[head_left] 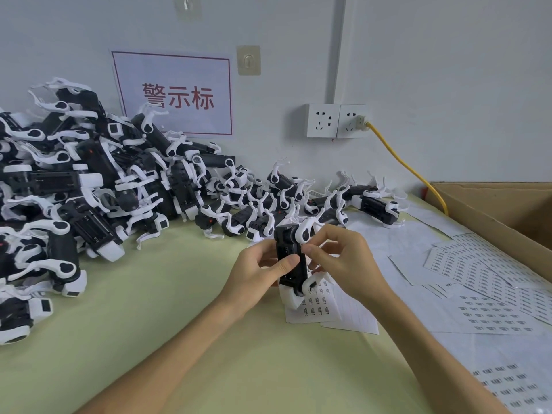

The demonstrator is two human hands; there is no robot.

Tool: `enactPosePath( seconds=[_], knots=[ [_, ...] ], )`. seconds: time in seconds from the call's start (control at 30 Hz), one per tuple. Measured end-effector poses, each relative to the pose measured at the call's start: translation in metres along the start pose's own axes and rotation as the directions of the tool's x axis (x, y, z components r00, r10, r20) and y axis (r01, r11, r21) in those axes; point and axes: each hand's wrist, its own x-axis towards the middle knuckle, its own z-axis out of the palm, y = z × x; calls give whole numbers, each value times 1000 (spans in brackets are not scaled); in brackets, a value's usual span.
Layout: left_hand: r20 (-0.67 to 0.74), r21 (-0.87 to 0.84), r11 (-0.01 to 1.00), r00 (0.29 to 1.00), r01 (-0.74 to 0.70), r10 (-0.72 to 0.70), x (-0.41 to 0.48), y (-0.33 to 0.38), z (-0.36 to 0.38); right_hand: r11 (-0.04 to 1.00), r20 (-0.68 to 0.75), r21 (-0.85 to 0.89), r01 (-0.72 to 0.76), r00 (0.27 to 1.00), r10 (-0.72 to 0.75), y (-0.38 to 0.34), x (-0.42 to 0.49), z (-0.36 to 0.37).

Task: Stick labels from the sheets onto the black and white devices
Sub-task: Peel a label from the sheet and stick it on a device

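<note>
Nearest, on pale green bench [179, 339]: white paper sheets of small printed labels [493, 315], plenty unpeeled. Just above one sheet: black and white plastic device [291, 258], gripped upright by left hand [263, 264], thumb across its face; right hand [340, 258] pinching at its upper side, probably pressing a label on. Behind, big heap of like devices [89, 222], labelled or not, cannot tell; likely much left. Far right, brown cardboard box [490, 210]. White wall [448, 70], double socket [322, 121], yellow cable [397, 156], red-lettered paper sign [176, 94].
</note>
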Motion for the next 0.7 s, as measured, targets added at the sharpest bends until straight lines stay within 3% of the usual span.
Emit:
enactPosePath(
  seconds=[0.2,0.4,0.57,0.7],
  knots=[
    [52,33,997,996,-67,66,-2,4,-1,983,-24,134,-126,991,131,1,3,-6],
    [120,-202,969,985,144,-121,-3,7,6,922,251,314,-229,956,152,1,3,0],
    [166,-309,908,956,282,-240,-1,6,4,935,253,288,-205,958,132,1,2,-1],
    [164,-206,951,966,233,-201,-1,2,8,950,278,251,-184,954,111,1,1,3]
  ],
)
